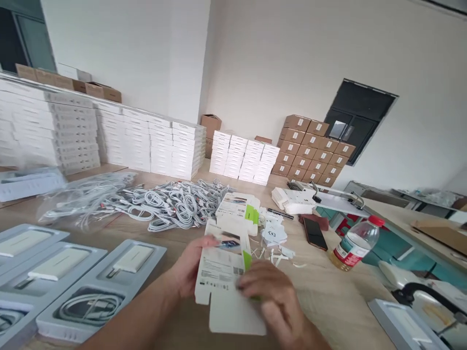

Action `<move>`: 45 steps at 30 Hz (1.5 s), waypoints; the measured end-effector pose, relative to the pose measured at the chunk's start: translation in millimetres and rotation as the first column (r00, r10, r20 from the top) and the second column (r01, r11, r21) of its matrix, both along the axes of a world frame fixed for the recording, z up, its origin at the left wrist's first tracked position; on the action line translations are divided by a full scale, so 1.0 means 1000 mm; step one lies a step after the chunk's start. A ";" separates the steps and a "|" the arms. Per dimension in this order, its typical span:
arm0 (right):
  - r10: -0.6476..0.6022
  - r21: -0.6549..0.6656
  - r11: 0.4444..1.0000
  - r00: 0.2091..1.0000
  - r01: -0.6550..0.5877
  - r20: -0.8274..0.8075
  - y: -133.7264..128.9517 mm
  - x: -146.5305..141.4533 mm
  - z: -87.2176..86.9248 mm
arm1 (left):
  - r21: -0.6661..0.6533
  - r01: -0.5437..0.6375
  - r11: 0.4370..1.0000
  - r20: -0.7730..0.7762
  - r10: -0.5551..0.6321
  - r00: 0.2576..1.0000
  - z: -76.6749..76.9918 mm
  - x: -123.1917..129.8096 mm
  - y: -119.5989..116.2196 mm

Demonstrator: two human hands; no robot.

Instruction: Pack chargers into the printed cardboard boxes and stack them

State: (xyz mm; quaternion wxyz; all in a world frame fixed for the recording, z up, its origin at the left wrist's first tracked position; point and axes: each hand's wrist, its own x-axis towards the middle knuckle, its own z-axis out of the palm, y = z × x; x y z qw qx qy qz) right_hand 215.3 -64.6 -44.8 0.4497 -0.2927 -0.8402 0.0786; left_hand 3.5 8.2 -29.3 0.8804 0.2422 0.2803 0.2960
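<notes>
A printed flat carton [221, 265] in white and green, its lower flap folded out toward me, is held above the table. My left hand [189, 267] grips its left edge, with the thumb on the printed face. On the right side, my right hand [272, 296] has its fingers curled over the edge near the green strip; it is slightly blurred. Just beyond lies a stack of similar flat cartons [233, 206]. To my left, grey-blue trays [146, 279] hold white power-bank-like blocks [133, 257] and a coiled cable [91, 306].
A heap of coiled white cables [175, 201] lies behind the trays. White paper pieces [273, 233], a phone [314, 232] and a red-capped bottle [357, 243] are to the right. White box stacks [124, 138] and brown cartons [304, 150] line the back.
</notes>
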 end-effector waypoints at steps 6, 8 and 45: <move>-0.352 -0.351 0.883 0.934 0.311 -0.059 0.032 0.032 -0.012 | 0.137 0.254 0.957 -0.228 -0.219 0.949 -0.007 0.003 -0.014; -0.253 -0.474 0.849 0.967 0.232 0.019 0.034 0.038 -0.009 | 0.195 0.262 0.945 -0.264 -0.206 0.942 -0.008 0.002 -0.016; -0.053 -0.950 0.067 0.950 -0.304 -0.308 0.031 0.036 -0.028 | 0.535 0.503 0.679 -0.636 -0.068 0.769 -0.016 0.003 -0.010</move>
